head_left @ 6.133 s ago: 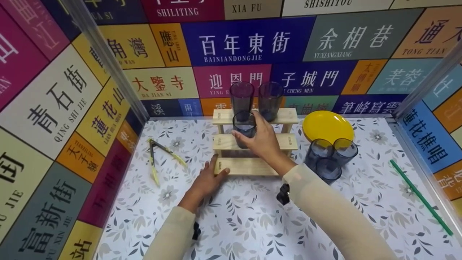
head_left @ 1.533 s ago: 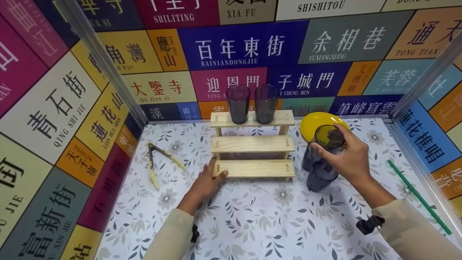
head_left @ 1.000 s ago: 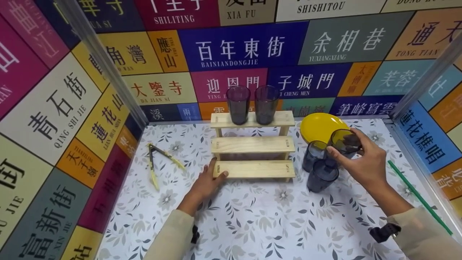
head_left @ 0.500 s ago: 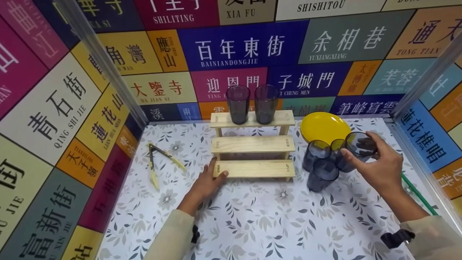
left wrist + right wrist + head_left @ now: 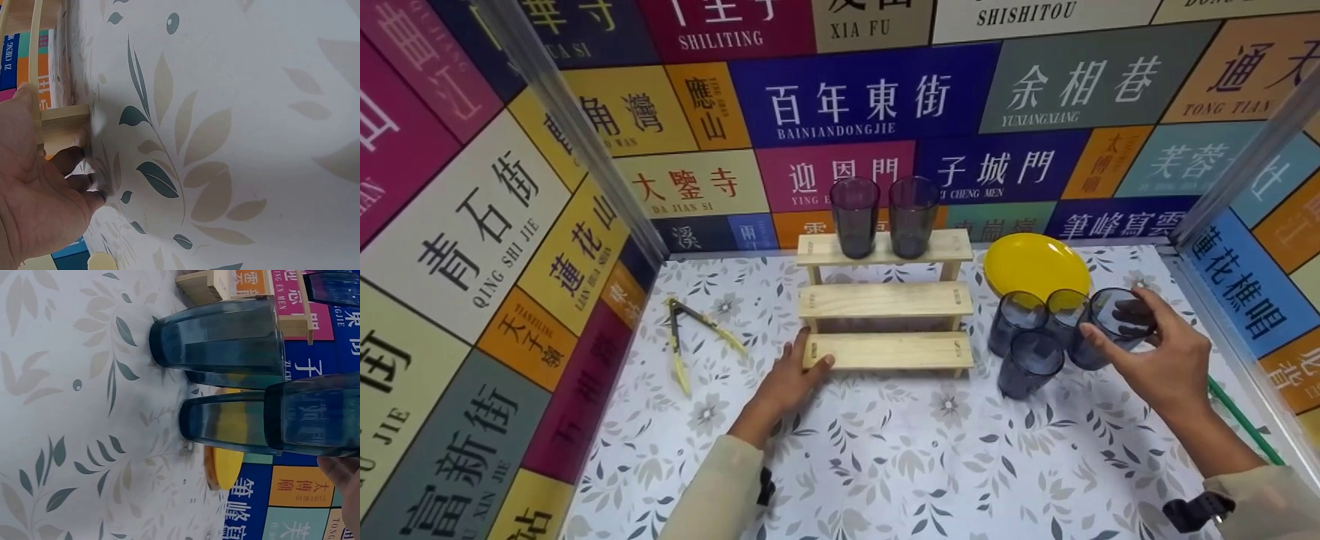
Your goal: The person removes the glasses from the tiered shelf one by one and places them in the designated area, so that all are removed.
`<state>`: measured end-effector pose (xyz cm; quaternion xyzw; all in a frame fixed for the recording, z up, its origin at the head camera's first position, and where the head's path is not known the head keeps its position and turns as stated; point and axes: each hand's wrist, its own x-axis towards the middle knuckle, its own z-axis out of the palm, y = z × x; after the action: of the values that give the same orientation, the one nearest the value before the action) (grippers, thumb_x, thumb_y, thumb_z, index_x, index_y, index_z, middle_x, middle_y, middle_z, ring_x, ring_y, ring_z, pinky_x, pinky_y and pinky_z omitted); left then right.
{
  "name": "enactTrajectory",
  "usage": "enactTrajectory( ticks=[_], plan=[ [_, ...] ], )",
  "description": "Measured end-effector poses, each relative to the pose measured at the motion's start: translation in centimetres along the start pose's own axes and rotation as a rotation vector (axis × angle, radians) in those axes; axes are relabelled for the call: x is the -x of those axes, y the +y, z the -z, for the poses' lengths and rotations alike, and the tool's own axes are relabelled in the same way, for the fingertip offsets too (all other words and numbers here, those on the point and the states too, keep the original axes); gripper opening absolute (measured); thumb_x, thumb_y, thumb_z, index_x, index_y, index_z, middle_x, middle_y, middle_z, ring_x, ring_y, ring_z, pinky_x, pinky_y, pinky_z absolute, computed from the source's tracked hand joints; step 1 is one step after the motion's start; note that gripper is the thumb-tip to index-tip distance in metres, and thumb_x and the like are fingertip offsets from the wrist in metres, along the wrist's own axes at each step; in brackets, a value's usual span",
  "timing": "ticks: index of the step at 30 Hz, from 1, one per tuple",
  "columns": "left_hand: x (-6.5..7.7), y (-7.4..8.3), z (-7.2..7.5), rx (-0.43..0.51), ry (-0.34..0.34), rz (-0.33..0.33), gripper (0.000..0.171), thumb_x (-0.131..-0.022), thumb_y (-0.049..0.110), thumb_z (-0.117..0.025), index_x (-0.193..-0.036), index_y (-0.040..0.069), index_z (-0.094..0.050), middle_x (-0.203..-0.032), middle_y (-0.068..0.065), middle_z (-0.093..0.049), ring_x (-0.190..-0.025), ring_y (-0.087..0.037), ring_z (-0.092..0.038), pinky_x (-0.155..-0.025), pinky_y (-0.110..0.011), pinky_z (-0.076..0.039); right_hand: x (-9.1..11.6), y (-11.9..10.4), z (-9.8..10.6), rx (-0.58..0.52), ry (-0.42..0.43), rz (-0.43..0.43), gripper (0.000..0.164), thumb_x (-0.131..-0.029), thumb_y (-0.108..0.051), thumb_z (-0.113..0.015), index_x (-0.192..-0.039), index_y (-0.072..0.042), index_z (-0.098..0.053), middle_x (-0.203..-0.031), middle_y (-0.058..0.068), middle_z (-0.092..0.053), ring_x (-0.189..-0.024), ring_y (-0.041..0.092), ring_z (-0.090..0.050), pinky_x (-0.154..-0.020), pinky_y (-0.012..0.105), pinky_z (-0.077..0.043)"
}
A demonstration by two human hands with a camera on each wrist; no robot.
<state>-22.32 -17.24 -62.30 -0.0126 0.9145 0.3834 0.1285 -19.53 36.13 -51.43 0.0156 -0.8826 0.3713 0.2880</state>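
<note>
My right hand holds a smoky blue drinking glass by its upper part, thumb on one side and fingers on the other. Three like glasses stand close together just left of it, one of them the front glass. In the right wrist view the held glass has its base higher than those of the standing glasses. My left hand grips the left end of the lowest step of a three-tier wooden stand. In the left wrist view the thumb lies along the board and the fingers are below it.
Two purplish glasses, one of them the left glass, stand on the top step. A yellow plate lies behind the blue glasses. Yellow-and-black tongs lie at left, and a green stick at right. Printed walls enclose the table.
The right hand carried its glass from the stand's middle step across to the right, over the three standing glasses, then lowered it on their right side. The left hand stays on the stand.
</note>
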Motion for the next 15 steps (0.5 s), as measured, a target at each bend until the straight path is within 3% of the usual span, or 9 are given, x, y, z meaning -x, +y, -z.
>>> enactTrajectory(
  ticks=[7,15],
  plan=[
    [0.1,-0.1,0.0,-0.006,0.012,-0.05,0.087,-0.112,0.061,-0.054,-0.179,0.02,-0.015,-0.178,-0.039,-0.019,-0.157,-0.069,-0.029,-0.124,-0.078,-0.035,1.5,1.3,-0.1,0.037,-0.019,-0.058,0.088,-0.077,-0.027,-0.104,-0.155,-0.018,-0.065,-0.123,0.021,-0.08,-0.099,-0.021,-0.054,-0.085,-0.005,-0.04],
    [0.3,0.1,0.1,-0.008,0.017,-0.05,0.086,-0.113,0.059,-0.054,-0.179,0.017,-0.017,-0.177,-0.04,-0.022,-0.156,-0.07,-0.031,-0.124,-0.078,-0.036,3.0,2.9,-0.8,0.052,-0.051,-0.014,0.086,-0.076,-0.026,-0.104,-0.153,-0.014,-0.066,-0.122,0.019,-0.081,-0.104,-0.023,-0.052,-0.085,-0.003,-0.038]
  ],
)
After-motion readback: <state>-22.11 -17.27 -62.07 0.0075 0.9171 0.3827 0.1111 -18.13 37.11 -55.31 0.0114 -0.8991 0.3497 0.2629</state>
